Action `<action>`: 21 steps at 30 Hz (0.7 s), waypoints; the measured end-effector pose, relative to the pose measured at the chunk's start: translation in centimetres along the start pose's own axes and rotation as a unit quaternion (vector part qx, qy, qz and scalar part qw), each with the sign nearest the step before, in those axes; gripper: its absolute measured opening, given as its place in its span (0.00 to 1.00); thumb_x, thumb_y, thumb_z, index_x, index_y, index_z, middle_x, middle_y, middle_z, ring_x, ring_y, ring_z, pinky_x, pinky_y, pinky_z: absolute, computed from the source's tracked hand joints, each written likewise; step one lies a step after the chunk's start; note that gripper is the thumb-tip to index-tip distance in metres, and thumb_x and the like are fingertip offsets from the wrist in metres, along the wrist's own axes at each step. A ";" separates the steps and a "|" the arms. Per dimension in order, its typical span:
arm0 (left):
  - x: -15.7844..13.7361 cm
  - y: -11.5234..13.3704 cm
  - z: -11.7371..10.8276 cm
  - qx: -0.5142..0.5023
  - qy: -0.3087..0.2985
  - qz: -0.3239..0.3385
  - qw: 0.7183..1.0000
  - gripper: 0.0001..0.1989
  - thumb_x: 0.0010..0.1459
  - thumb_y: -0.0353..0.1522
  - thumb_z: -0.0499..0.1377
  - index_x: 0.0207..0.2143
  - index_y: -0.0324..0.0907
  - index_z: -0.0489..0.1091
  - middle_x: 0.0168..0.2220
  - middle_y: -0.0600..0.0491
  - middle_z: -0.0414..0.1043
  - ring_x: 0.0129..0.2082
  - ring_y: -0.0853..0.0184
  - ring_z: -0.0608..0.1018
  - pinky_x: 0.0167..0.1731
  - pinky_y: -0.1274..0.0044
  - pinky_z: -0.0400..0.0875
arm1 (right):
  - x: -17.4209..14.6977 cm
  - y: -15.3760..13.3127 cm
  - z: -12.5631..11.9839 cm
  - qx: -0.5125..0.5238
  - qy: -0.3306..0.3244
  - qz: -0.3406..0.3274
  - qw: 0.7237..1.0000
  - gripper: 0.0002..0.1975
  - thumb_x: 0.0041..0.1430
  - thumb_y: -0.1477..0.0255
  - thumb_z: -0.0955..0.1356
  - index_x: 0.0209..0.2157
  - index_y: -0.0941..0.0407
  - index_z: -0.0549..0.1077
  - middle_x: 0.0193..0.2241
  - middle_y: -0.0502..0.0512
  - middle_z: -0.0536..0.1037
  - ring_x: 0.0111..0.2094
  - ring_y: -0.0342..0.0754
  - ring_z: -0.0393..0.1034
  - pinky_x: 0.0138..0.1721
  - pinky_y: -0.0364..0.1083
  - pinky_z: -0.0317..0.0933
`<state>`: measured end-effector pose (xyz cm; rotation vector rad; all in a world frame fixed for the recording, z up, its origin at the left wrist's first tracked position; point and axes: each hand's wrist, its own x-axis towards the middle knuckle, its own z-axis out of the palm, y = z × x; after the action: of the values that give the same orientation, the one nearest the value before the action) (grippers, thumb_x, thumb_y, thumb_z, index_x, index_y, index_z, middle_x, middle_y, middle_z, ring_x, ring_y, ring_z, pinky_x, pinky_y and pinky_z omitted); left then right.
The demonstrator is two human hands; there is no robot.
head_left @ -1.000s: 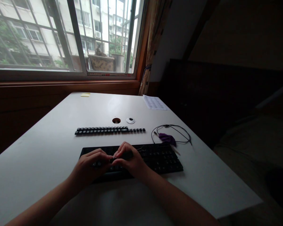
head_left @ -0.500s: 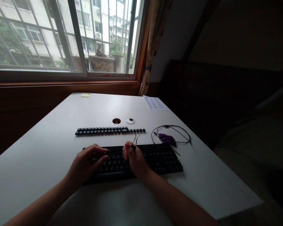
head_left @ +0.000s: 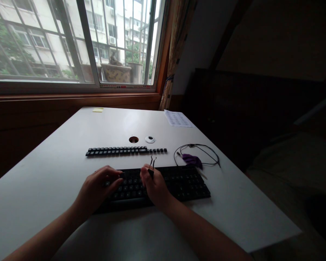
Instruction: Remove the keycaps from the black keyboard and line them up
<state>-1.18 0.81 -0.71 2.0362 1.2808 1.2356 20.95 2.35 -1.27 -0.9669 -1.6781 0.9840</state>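
Keycap removal on the flat black plastic computer keyboard (head_left: 163, 185), judged partway done. Two neat rows of pulled black keycaps (head_left: 125, 150) lie on the white worktop (head_left: 57, 170) at 12 o'clock of the keyboard, just apart from it. The keyboard's top rows look barer, though it is too dark to count gaps; the keys on the lower rows and on the number pad at 3 o'clock still seem seated, so plenty is left.

Right hand (head_left: 154, 186) is over the keyboard's middle, fingers closed around the thin black wire keycap puller (head_left: 151, 165), whose two prongs stick up toward 12 o'clock (nothing visible caught in them).

Left hand (head_left: 97, 188) rests on the keyboard's 9 o'clock end, fingers curled loosely on the keys; I cannot tell whether it pinches a cap.

At 2 o'clock of the keyboard: a coiled thin black cable (head_left: 198, 152) with a small purple cloth-like item (head_left: 192, 158) inside the loop. A round cable hole (head_left: 133, 139) and its white cover (head_left: 150, 139) sit beyond the keycap rows.
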 end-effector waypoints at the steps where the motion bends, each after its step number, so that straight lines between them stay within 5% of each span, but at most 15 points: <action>1: 0.0 0.0 0.0 0.002 -0.001 0.001 1.000 0.07 0.58 0.35 0.62 0.38 0.43 0.71 0.35 0.54 0.74 0.33 0.68 0.78 0.32 0.77 0.75 | 0.0 0.0 0.0 -0.002 -0.003 -0.004 1.000 0.23 0.70 0.58 0.57 0.23 0.54 0.60 0.22 0.47 0.62 0.23 0.41 0.58 0.28 0.43 0.55; 21: -0.1 0.0 -0.1 0.010 -0.009 0.006 1.000 0.07 0.59 0.35 0.61 0.38 0.43 0.71 0.33 0.53 0.74 0.32 0.67 0.78 0.31 0.77 0.75 | -0.1 0.0 0.1 -0.009 -0.010 -0.002 1.000 0.23 0.68 0.57 0.59 0.23 0.55 0.63 0.21 0.48 0.66 0.22 0.41 0.63 0.26 0.42 0.58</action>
<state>-1.30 0.70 -0.70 2.0670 1.2785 1.2112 20.84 2.23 -1.30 -0.9670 -1.7064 0.9802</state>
